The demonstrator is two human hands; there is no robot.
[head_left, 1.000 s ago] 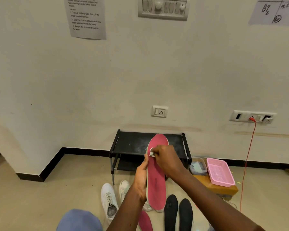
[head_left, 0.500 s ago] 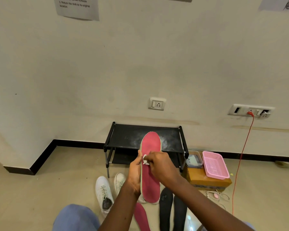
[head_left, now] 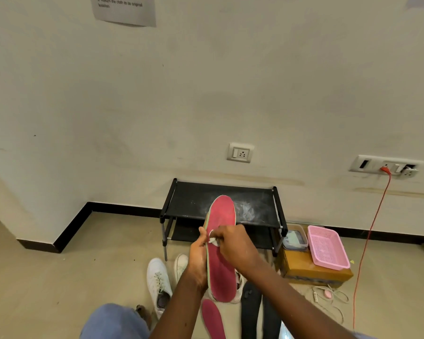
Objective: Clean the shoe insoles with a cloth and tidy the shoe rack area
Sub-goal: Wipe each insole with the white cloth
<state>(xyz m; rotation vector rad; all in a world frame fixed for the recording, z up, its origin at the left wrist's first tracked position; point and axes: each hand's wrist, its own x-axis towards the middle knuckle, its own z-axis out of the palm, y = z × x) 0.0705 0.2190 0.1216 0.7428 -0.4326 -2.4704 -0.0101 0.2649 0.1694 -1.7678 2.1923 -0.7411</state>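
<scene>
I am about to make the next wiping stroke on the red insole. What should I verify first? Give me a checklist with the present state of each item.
1. Left hand grips the red insole at its edge: ok.
2. Right hand pinches the white cloth: ok.
3. Cloth touches the insole's face: ok.
4. Insole's toe end is clean: cannot tell.
5. Shoe rack top is free of dust: not ok, white smears show.
6. Black insoles are wiped: cannot tell.

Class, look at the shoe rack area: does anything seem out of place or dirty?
Yes. The rack's top shelf carries white dusty smears, and shoes and loose insoles lie on the floor instead of on it.
</scene>
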